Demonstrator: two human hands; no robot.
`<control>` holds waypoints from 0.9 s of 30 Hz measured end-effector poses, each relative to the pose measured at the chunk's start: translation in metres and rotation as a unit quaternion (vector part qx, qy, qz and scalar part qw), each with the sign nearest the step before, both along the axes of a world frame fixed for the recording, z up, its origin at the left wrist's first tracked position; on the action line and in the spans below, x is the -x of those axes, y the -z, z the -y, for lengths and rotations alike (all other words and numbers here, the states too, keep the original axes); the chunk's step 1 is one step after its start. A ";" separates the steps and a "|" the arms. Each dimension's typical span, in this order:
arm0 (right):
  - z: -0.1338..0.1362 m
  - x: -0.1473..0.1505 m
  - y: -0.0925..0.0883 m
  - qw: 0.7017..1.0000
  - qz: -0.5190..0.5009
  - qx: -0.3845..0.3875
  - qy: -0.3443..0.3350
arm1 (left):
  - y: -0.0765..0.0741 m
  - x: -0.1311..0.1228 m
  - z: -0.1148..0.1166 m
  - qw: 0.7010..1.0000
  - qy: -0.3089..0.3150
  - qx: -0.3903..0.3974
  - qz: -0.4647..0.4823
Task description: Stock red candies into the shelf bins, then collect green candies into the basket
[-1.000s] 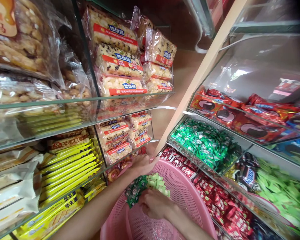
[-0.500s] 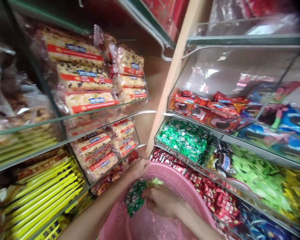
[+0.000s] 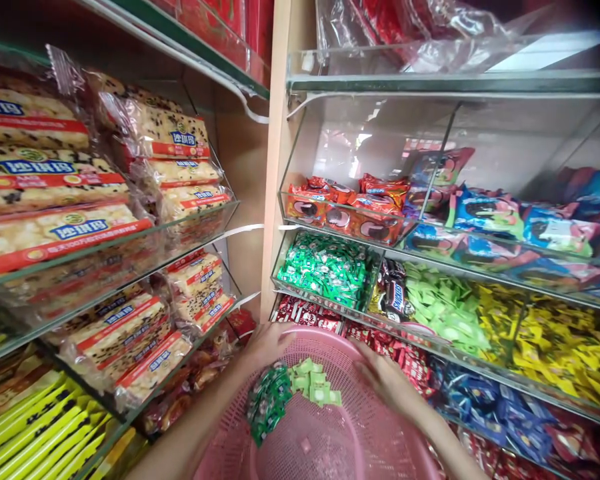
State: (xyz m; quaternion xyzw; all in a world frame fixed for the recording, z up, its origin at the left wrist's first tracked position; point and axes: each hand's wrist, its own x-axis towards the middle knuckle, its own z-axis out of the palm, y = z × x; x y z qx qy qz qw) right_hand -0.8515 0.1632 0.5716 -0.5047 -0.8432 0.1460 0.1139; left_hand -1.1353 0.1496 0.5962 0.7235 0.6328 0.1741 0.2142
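Note:
A pink plastic basket (image 3: 325,333) with perforated sides is in front of me, tilted so that I look into it. At its far left rim is my left hand (image 3: 270,343), its fingers closed over the edge. My right hand (image 3: 383,373) grips the right rim, with part of the fingers hidden. Inside, against the left wall, lies a heap of green-wrapped candies (image 3: 269,403). Several pale green candy packets (image 3: 314,381) rest beside it on the far wall.
Glass-fronted shelves surround the basket. Wrapped sachima bars (image 3: 55,167) fill the left shelves. On the right are green candies (image 3: 325,270), Snickers bars (image 3: 397,300), pale green packets (image 3: 445,307), yellow packets (image 3: 565,347) and blue packets (image 3: 500,400). A wooden post (image 3: 276,167) stands between.
My right hand has left the green candies inside the basket and moved to the right rim. The pale green packets now show fully. The view has turned right.

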 end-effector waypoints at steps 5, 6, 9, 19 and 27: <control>-0.002 -0.014 0.011 0.999 -0.031 -0.004 0.031 | 0.006 -0.001 -0.005 1.000 0.016 -0.008 0.015; -0.002 -0.014 0.012 0.999 -0.033 -0.003 0.034 | 0.007 0.001 -0.006 1.000 0.012 -0.008 0.015; -0.003 -0.014 0.014 0.998 -0.040 0.003 0.039 | 0.012 0.008 -0.008 1.000 0.002 0.006 0.001; -0.005 0.016 0.028 0.999 0.000 0.014 0.029 | 0.034 0.035 -0.007 0.990 -0.113 0.025 -0.082; -0.001 0.039 -0.046 0.993 0.089 -0.059 -0.045 | 0.037 0.039 0.006 0.980 -0.172 -0.012 -0.105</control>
